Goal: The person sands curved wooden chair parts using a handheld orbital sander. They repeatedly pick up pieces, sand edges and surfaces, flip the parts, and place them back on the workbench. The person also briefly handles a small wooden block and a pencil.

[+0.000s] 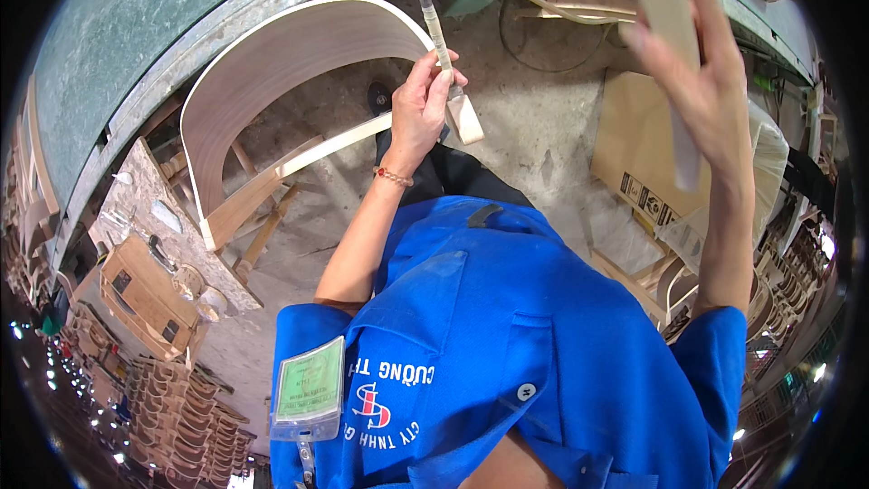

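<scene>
- Pale wood panel point(272, 45) by the bench point(145, 45): bent already, bar point(335, 140) at its left end.
- Left hand point(421, 113) curls round a taped stick point(432, 14).
- Right hand point(715, 100) grips a slat point(665, 0), blurred, perhaps wood, apart from the panel; work seems unfinished.

A curved wooden panel point(272, 45), pale and broad, is bending in a wide arch, its smooth inner face showing. A straight wooden bar point(308, 156) is spanning the arch's open side, running from the panel's lower left end up toward the left hand point(422, 113). A slender stick point(435, 27), dark at its far tip and lighter along its shaft, is standing aslant in that hand's fingers, while a pale block-shaped end point(465, 119) is showing just below them. A long, flat, pale strip point(670, 9), apparently wooden though blurred, is slanting steeply in the right hand point(715, 91), well apart from the panel.
</scene>
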{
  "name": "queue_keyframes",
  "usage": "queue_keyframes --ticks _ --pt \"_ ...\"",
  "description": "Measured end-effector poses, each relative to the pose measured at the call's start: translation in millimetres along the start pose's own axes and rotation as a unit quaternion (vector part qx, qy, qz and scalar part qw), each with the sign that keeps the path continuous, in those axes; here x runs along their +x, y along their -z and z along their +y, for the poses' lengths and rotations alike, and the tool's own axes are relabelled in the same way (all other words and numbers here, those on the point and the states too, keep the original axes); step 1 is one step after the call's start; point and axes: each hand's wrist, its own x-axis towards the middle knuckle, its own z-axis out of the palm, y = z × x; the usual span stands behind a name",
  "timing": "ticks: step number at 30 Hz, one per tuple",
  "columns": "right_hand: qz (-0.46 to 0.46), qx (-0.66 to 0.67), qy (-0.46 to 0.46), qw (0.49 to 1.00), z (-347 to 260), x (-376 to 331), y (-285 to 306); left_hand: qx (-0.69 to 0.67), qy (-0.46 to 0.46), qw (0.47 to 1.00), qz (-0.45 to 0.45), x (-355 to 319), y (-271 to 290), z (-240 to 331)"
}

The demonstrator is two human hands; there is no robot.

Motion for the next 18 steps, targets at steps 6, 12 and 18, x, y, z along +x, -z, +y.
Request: queue_keyframes --ticks 6,12,18 --pt "-0.218 -0.214 0.102 0.947 -10 25 11 -0.023 0.002 1.0 -0.008 -3 -1 -2" --pt "-0.101 -0.013 0.053 0.993 -43 31 10 0.019 0.0 1.0 -0.01 -1 -1 4" --pt "-0.07 -0.033 0.123 0.989 -10 15 2 -0.052 0.031 0.996 -0.066 -18 3 8"
